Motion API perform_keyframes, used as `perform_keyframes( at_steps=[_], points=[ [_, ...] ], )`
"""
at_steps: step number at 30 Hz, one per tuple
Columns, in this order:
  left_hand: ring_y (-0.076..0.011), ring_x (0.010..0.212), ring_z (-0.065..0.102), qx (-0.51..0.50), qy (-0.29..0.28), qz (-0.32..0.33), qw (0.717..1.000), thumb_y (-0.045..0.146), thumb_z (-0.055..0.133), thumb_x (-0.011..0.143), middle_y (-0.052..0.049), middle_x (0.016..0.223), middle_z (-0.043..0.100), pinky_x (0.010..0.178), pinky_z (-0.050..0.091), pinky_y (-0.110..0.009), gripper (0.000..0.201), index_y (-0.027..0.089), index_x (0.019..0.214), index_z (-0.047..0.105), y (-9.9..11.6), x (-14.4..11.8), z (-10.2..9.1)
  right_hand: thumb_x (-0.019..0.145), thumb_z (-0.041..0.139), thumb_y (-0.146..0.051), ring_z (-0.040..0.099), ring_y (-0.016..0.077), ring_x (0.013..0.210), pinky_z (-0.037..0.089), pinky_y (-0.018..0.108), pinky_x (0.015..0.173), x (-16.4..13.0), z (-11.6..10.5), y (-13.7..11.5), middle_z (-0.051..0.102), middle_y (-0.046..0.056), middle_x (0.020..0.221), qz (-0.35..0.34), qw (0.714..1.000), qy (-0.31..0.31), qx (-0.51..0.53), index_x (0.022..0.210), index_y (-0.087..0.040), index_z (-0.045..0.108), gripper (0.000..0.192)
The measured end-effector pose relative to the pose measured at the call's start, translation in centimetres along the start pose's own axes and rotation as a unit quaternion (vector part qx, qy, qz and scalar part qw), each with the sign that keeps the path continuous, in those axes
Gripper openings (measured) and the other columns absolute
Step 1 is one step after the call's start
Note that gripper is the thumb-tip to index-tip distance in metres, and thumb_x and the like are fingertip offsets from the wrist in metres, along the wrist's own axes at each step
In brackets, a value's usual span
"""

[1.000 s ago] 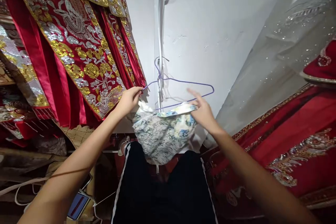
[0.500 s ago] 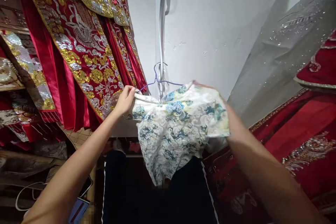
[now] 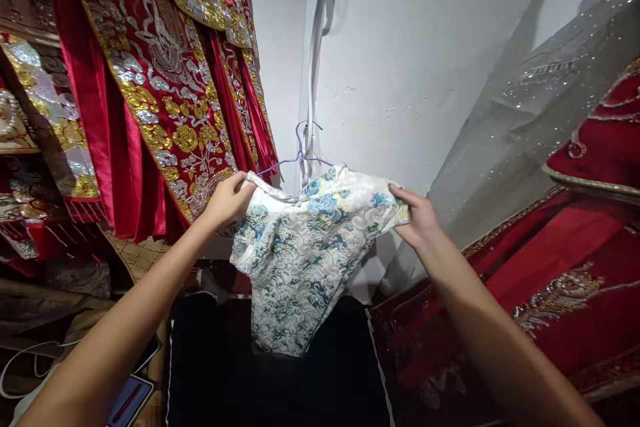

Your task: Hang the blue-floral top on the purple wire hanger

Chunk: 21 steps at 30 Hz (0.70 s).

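Observation:
A white short-sleeved top (image 3: 300, 260) with blue and green floral patterning hangs in front of me on a purple wire hanger (image 3: 301, 147). My left hand (image 3: 230, 200) pinches the top's left shoulder beside the collar, where the hanger's arm enters. At the other side, my right hand (image 3: 417, 213) grips the sleeve's edge and holds it out sideways, thumb and fingers closed on the cloth. The hanger's hook rises above the collar, against a pale strip running down the wall. The lower part of the top drapes down over my dark trousers (image 3: 280, 393).
Red garments (image 3: 175, 100) with gold and silver embroidery hang at the left. Sheer sparkling fabric (image 3: 530, 107) and red beaded garments (image 3: 565, 247) fill the right. A white wall (image 3: 395, 47) stands ahead. At the lower left lie a phone-like device (image 3: 131, 400) and a white cable (image 3: 30, 353).
My right hand, hidden behind the cloth before, now shows at the sleeve's edge. The right sleeve has swung down and inward, and the top hangs flatter. My left hand stays at the shoulder.

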<state>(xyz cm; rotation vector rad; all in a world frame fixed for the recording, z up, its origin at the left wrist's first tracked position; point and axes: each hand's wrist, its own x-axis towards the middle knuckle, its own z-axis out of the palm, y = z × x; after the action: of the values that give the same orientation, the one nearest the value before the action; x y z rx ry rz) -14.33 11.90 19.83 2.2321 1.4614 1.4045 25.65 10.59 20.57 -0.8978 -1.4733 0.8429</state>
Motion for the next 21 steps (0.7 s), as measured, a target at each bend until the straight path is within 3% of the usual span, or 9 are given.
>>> perform_keyframes(
  at_steps=[3,6,8,10,13,15,17,19,21],
  points=[
    [-0.0176,0.075,0.055,0.006,0.012,0.012,1.0,0.043,0.049,0.093,-0.002,0.084,0.065,0.07,0.039,-0.027,0.029,0.018,0.091,0.063,1.6,1.7,0.1,0.086,0.06,-0.056,0.07,0.0341,0.102,0.055,0.051,0.088,1.1,1.9,-2.8,0.075,0.01,0.102,-0.009,0.997,0.024,0.073,0.104,-0.022,0.072,0.041],
    [-0.018,0.075,0.055,-0.016,0.003,0.01,1.0,0.038,0.049,0.091,-0.003,0.084,0.065,0.069,0.039,-0.028,0.025,0.018,0.093,0.063,2.4,2.7,0.2,0.091,0.046,-0.068,0.066,0.0343,0.113,0.052,0.054,0.093,0.8,4.3,-5.2,0.073,0.012,0.107,-0.054,0.996,-0.006,0.076,0.105,-0.022,0.074,0.055],
    [-0.0166,0.068,0.049,-0.007,0.019,0.003,1.0,0.033,0.049,0.089,-0.001,0.073,0.059,0.066,0.037,-0.028,0.019,0.018,0.084,0.06,2.1,2.2,0.5,0.091,0.03,-0.078,0.066,0.0345,0.112,0.052,0.053,0.092,-0.1,5.3,-5.5,0.074,0.014,0.102,-0.05,0.993,-0.08,0.077,0.087,-0.021,0.076,0.073],
    [-0.0154,0.065,0.045,-0.032,0.051,-0.002,0.998,0.029,0.048,0.085,0.001,0.067,0.053,0.065,0.035,-0.027,0.016,0.019,0.075,0.054,1.5,0.8,1.1,0.091,0.021,-0.081,0.068,0.0336,0.105,0.054,0.051,0.088,-1.3,5.6,-4.7,0.075,0.015,0.094,-0.022,0.976,-0.208,0.061,0.072,-0.019,0.074,0.083],
    [-0.0148,0.066,0.046,-0.16,0.069,-0.012,0.985,0.029,0.048,0.083,0.0,0.068,0.051,0.065,0.037,-0.027,0.016,0.02,0.07,0.049,1.3,-2.3,2.6,0.092,0.043,-0.07,0.07,0.0305,0.098,0.054,0.048,0.09,-2.7,6.1,-1.6,0.075,0.013,0.099,-0.019,0.94,-0.331,-0.083,0.091,-0.019,0.078,0.062],
    [-0.0146,0.064,0.046,-0.235,0.054,-0.009,0.97,0.037,0.051,0.084,0.0,0.068,0.05,0.062,0.038,-0.028,0.023,0.021,0.069,0.046,2.5,-4.0,3.9,0.086,0.064,-0.057,0.064,0.0325,0.114,0.049,0.051,0.101,-3.3,7.3,1.0,0.069,0.013,0.125,-0.077,0.926,-0.301,-0.214,0.127,-0.024,0.068,0.053],
    [-0.0148,0.063,0.046,-0.294,0.026,0.0,0.955,0.048,0.052,0.086,-0.001,0.067,0.05,0.06,0.04,-0.029,0.034,0.021,0.066,0.043,5.0,-5.2,5.2,0.077,0.075,-0.048,0.045,0.0373,0.138,0.036,0.057,0.113,-3.8,9.4,3.5,0.045,0.015,0.154,-0.155,0.905,-0.249,-0.308,0.153,-0.026,0.041,0.086],
    [-0.0153,0.064,0.048,-0.355,-0.01,-0.004,0.935,0.053,0.054,0.086,-0.002,0.067,0.051,0.064,0.044,-0.03,0.041,0.021,0.064,0.041,8.3,-5.7,6.2,0.073,0.076,-0.042,0.022,0.0392,0.151,0.022,0.06,0.12,-4.4,11.5,5.2,0.023,0.016,0.165,-0.226,0.882,-0.207,-0.357,0.161,-0.024,0.016,0.108],
    [-0.0166,0.069,0.054,-0.404,-0.045,-0.002,0.914,0.05,0.058,0.086,-0.003,0.07,0.055,0.071,0.048,-0.032,0.041,0.021,0.064,0.04,11.3,-5.5,6.6,0.076,0.071,-0.038,0.017,0.0388,0.152,0.016,0.06,0.122,-4.9,13.0,6.0,0.021,0.018,0.163,-0.279,0.873,-0.142,-0.375,0.161,-0.02,0.008,0.107]
  ],
)
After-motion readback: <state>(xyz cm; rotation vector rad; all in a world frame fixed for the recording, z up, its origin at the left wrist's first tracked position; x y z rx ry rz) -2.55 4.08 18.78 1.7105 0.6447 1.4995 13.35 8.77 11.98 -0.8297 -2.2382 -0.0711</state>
